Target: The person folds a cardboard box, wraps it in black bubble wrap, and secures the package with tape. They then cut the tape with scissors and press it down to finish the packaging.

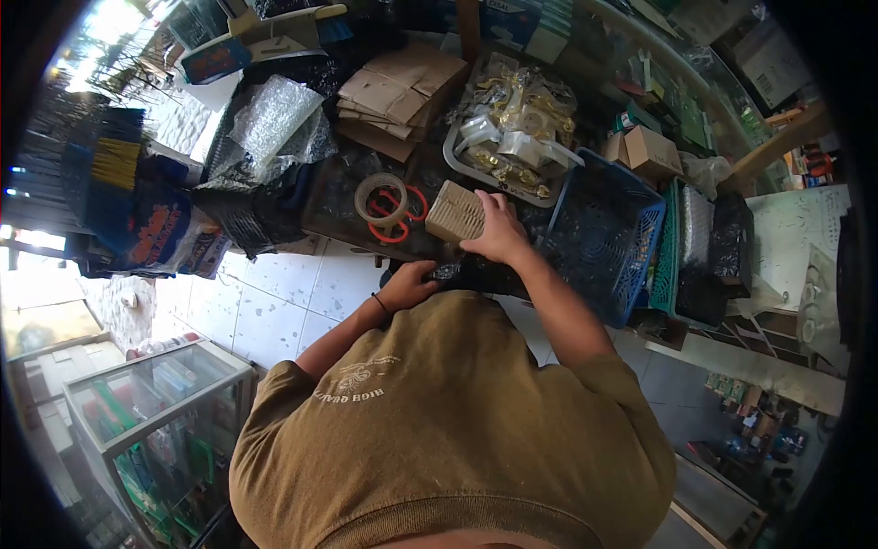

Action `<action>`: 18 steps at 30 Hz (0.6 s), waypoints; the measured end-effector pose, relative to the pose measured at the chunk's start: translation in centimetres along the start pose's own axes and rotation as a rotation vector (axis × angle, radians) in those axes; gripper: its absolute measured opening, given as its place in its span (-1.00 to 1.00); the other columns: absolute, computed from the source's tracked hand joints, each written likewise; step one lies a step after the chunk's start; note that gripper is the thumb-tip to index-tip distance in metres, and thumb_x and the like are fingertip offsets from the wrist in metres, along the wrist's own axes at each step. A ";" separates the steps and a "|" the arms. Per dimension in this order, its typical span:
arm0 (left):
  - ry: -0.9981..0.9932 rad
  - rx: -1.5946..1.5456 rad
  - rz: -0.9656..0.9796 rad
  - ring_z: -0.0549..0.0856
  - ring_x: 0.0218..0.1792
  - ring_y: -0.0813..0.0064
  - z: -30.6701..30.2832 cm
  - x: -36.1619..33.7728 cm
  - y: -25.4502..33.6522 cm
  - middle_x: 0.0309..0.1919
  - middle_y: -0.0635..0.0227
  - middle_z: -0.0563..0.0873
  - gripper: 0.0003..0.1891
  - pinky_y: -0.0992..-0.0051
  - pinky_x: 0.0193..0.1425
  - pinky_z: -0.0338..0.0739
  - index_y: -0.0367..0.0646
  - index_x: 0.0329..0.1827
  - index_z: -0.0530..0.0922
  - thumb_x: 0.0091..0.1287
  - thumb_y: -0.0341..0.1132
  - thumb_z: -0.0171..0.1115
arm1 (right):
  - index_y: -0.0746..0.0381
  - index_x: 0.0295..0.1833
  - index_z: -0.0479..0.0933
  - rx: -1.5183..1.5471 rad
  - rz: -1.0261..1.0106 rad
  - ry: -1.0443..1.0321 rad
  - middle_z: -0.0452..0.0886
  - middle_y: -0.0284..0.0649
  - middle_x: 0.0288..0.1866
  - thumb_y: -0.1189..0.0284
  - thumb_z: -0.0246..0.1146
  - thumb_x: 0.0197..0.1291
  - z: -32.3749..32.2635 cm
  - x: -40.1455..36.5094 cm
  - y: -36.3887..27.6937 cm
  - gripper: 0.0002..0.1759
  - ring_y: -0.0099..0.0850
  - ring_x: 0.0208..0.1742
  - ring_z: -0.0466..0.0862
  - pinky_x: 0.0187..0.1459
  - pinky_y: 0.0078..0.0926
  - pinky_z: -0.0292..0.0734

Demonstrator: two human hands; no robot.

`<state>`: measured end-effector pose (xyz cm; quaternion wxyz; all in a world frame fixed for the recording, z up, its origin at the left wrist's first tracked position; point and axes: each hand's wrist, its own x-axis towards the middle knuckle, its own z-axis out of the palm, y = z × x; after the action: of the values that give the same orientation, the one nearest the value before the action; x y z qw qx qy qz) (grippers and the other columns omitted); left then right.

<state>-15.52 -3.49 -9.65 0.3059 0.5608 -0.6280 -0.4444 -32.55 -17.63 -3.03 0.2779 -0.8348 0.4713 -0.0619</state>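
My right hand (499, 229) is closed around a small block-shaped cardboard bundle (455, 212) with ridged sides, thumb at its near side and fingers over the far side. Close to my body, at the table's front edge, my left hand (409, 287) has its fingers curled together. Shiny, clear plastic (445, 272) shows right at those fingertips; what the hand holds is too small to make out. Left of the bundle lie a roll of tape (381, 200) and scissors with red handles (391, 233), partly overlapping. Just behind the bundle sits a white basket (512, 188) heaped with bagged gold-coloured parts.
A blue plastic basket (631, 274) stands to the right, with a green basket (666, 256) beyond it. Flattened cardboard (402, 82) is stacked at the back, near bubble wrap (276, 123). Small cardboard box (651, 154) at back right. Behind me at left is a glass cabinet (160, 393).
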 end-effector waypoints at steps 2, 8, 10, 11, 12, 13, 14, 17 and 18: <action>-0.022 -0.049 -0.023 0.64 -0.23 0.21 -0.1 -0.1 0.5 -0.28 -0.02 0.64 -0.73 0.32 -0.14 0.47 -0.32 -0.15 0.52 0.17 -0.32 0.17 | 0.17 0.34 0.14 0.015 0.052 -0.066 0.27 -0.05 0.21 0.20 0.50 -0.41 -0.9 0.0 -0.1 0.09 -0.03 0.27 0.27 0.30 -0.25 0.22; -0.036 -0.032 -0.145 0.62 -0.30 0.33 -0.5 0.4 1.4 -0.30 0.02 0.65 -0.70 0.36 -0.16 0.47 -0.32 -0.10 0.52 0.32 -0.22 0.11 | 0.18 0.29 0.23 0.191 -0.191 0.019 0.29 -0.06 0.26 0.37 0.46 -0.40 -6.1 -1.4 -0.5 -0.03 -0.10 0.30 0.30 0.28 -0.26 0.25; 0.008 -0.125 -0.224 0.59 -0.29 0.44 -0.8 1.2 1.7 -0.30 0.15 0.67 -0.68 0.38 -0.16 0.46 -0.34 -0.08 0.51 0.36 -0.20 0.08 | 0.20 0.27 0.25 0.187 -0.336 0.192 0.31 -0.06 0.25 0.39 0.45 -0.36 -8.3 -2.2 -0.5 -0.08 -0.11 0.28 0.33 0.27 -0.29 0.26; 0.104 -0.131 -0.148 0.56 -0.25 0.57 -0.5 1.9 1.0 -0.27 0.32 0.67 -0.66 0.45 -0.14 0.46 -0.33 -0.03 0.50 0.38 -0.18 0.05 | 0.20 0.27 0.25 0.190 -0.324 0.194 0.31 -0.06 0.25 0.39 0.45 -0.36 -9.6 -2.9 -0.7 -0.08 -0.11 0.28 0.33 0.27 -0.29 0.26; 0.093 -0.130 -0.148 0.56 -0.25 0.57 -0.4 2.3 0.3 -0.27 0.32 0.67 -0.66 0.45 -0.14 0.46 -0.33 -0.03 0.50 0.38 -0.18 0.05 | 0.20 0.26 0.25 0.201 -0.323 0.252 0.32 -0.05 0.22 0.41 0.45 -0.36 -11.0 -3.5 -0.9 -0.08 -0.10 0.26 0.34 0.26 -0.27 0.28; 0.095 -0.331 -0.244 0.56 -0.22 0.58 -1.7 2.7 3.1 -0.23 0.33 0.66 -0.64 0.51 -0.08 0.44 -0.35 0.00 0.50 0.38 -0.18 0.06 | 0.21 0.26 0.25 0.207 -0.325 0.311 0.33 -0.05 0.20 0.43 0.46 -0.36 -12.2 -3.9 -1.0 -0.08 -0.08 0.25 0.35 0.24 -0.25 0.30; 0.099 -0.532 -0.338 0.55 -0.19 0.60 -2.5 3.4 4.7 -0.18 0.35 0.65 -0.61 0.57 -0.02 0.43 -0.37 0.03 0.49 0.37 -0.18 0.08 | 0.21 0.26 0.25 0.204 -0.321 0.316 0.33 -0.05 0.20 0.43 0.46 -0.36 -13.1 -4.4 -0.8 -0.08 -0.08 0.25 0.35 0.24 -0.25 0.30; 0.155 -0.721 -0.249 0.53 -0.16 0.70 -1.4 5.7 -0.8 -0.14 0.45 0.62 -0.64 0.60 -0.04 0.43 -0.32 0.08 0.46 0.38 -0.21 0.07 | 0.18 0.27 0.23 0.239 -0.270 0.337 0.34 -0.05 0.20 0.45 0.48 -0.38 -14.2 -5.9 -0.3 -0.05 -0.07 0.25 0.35 0.25 -0.24 0.29; 0.191 -0.719 -0.233 0.54 -0.16 0.69 -1.3 6.2 -1.9 -0.13 0.44 0.61 -0.63 0.60 -0.05 0.43 -0.32 0.09 0.45 0.38 -0.21 0.08 | 0.18 0.27 0.23 0.233 -0.272 0.341 0.34 -0.05 0.20 0.45 0.48 -0.38 -13.7 -6.1 -0.2 -0.05 -0.07 0.25 0.35 0.25 -0.24 0.29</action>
<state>-14.68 -9.82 -11.53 0.4875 0.5240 -0.3330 -0.6139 -40.80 -18.09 9.53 0.2777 -0.8304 0.3843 -0.2925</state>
